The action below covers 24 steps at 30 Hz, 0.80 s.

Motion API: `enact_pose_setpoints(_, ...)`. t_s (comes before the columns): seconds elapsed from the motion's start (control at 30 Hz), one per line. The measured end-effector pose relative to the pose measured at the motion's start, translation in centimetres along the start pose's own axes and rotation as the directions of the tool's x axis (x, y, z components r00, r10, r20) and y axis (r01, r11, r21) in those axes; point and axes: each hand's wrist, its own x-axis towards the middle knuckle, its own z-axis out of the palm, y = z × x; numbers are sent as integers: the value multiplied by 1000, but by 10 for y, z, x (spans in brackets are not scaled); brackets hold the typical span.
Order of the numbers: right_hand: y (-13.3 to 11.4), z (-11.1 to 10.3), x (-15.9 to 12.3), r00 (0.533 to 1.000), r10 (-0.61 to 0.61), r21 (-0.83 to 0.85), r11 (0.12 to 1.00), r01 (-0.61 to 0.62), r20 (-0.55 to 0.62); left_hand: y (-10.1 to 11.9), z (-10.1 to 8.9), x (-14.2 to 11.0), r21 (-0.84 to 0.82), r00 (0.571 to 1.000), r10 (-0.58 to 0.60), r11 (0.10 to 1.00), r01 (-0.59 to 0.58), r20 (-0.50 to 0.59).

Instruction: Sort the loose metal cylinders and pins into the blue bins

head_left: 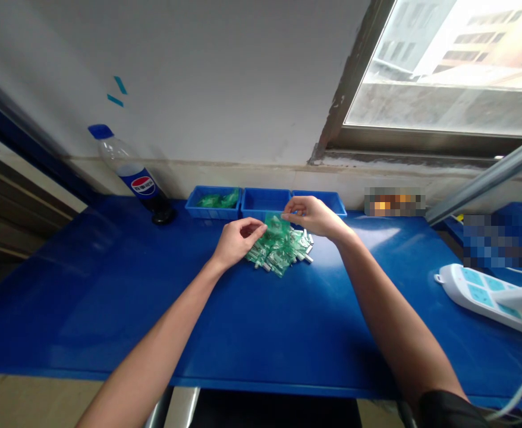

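Observation:
Between my two hands a small green plastic bag point(276, 223) is stretched, with something pale inside that I cannot make out. The thumb and fingers of my left hand point(239, 241) pinch its left edge. My right hand point(312, 215) grips its upper right corner with the fingertips. Below the bag lies a pile of green plastic bags point(281, 258) mixed with small white and silvery pieces, on the blue table point(261, 333). Some of the pile is hidden behind the held bag and my hands.
Along the wall stand three blue bins; the left bin point(214, 213) holds green bags. A cola bottle point(129, 172) stands back left. At the right lies a white power strip point(488, 294) with a cable near the table edge. A window point(443, 107) is at upper right.

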Motion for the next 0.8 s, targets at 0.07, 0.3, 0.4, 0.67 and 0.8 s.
enact_pose_setpoints(0.07, -2, -1, 0, 1000, 18, 138, 990, -16, -18, -1, 0, 0, -8, 1000, 3, 1000, -3, -15)
enact_pose_setpoints(0.3, -18, 1, -5, 997, -58, 366, 930, 40, 41, 13, -5, -3, -51, 995, 25, 998, -20, 97)
enact_pose_setpoints(0.4, -21, 4, -6, 994, -79, 399, 916, 44, 73, 19, -8, -5, -68, 988, 19, 998, -9, 156)
enact_pose_setpoints(0.67, -15, 5, -3, 1000, -10, 283, 959, 14, -16, 11, -14, 1, -163, 988, -60, 983, 83, 141)
enact_pose_setpoints(0.8, -12, 2, -3, 999, 21, 121, 993, -16, -40, 2, -19, 10, -370, 978, -164, 923, 108, -125)
